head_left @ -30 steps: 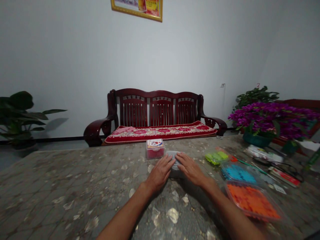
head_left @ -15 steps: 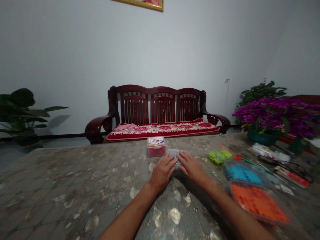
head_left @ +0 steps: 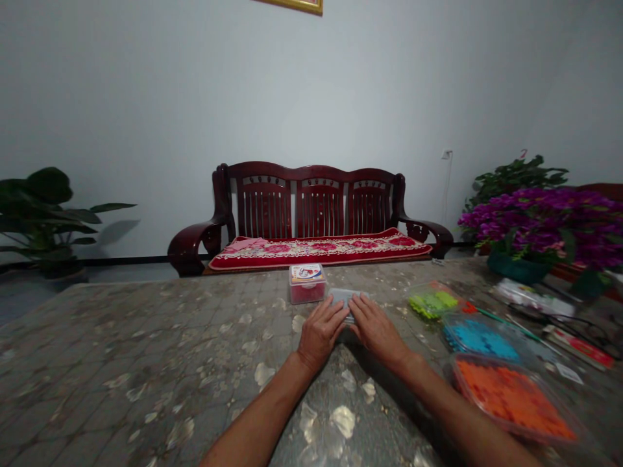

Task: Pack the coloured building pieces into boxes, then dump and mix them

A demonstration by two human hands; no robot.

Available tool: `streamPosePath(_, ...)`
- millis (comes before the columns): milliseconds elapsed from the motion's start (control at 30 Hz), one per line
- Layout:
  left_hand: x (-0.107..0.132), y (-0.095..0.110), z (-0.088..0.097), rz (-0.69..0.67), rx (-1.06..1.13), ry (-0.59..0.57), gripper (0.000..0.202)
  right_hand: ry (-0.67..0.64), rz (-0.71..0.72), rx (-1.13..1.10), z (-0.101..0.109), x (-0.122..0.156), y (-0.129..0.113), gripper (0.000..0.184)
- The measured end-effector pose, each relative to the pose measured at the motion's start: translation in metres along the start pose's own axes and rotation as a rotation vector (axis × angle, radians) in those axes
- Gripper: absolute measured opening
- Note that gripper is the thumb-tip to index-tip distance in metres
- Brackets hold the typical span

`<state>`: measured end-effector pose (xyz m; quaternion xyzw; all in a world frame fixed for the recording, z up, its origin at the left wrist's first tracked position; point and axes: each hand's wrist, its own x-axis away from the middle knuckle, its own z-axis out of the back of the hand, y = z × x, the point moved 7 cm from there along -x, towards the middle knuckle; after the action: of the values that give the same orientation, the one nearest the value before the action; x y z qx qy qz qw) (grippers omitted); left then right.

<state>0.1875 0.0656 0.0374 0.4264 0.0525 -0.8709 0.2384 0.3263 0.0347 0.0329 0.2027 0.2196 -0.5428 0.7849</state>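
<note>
Pale grey box (head_left: pixel 343 296) under the right hand (head_left: pixel 380 332); right of it, green pieces (head_left: pixel 433 304), blue pieces (head_left: pixel 481 338), orange pieces (head_left: pixel 516 399); grey flowery tablecloth (head_left: pixel 219 363).

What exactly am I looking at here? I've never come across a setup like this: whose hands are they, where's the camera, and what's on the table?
There is no machine: these are a person's own bare hands, seen by a camera worn on their head, looking forward and down. The left hand and right hand rest on a small greyish box, mostly covering it; whether they grip it is hard to tell. On the patterned table, a clear box with red contents stands just beyond the left hand. To the right are yellow-green pieces, blue pieces and orange pieces in clear containers, near purple flowers. Behind the table is a wooden bench.
</note>
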Motion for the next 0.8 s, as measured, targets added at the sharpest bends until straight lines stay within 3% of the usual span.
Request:
streamPosePath(267, 0.001, -0.007, 0.000, -0.001, 0.102, -0.136, 0.046, 0.064, -0.041, -0.067, -0.001, 0.002, 0.000, 0.055)
streamPosePath(533, 0.006, -0.007, -0.002, 0.061, 0.172, -0.182, 0.061, 0.199, -0.115, -0.396, 0.016, 0.012, 0.006, 0.047)
streamPosePath(667, 0.016, -0.005, -0.002, 0.118, 0.194, -0.164, 0.069, 0.360, -0.325, -0.571, 0.011, 0.026, 0.015, 0.043)
streamPosePath(800, 0.036, -0.024, 0.007, 0.329, 0.175, -0.119, 0.067, 0.475, -0.607, -0.689, -0.013, 0.046, 0.037, 0.050)
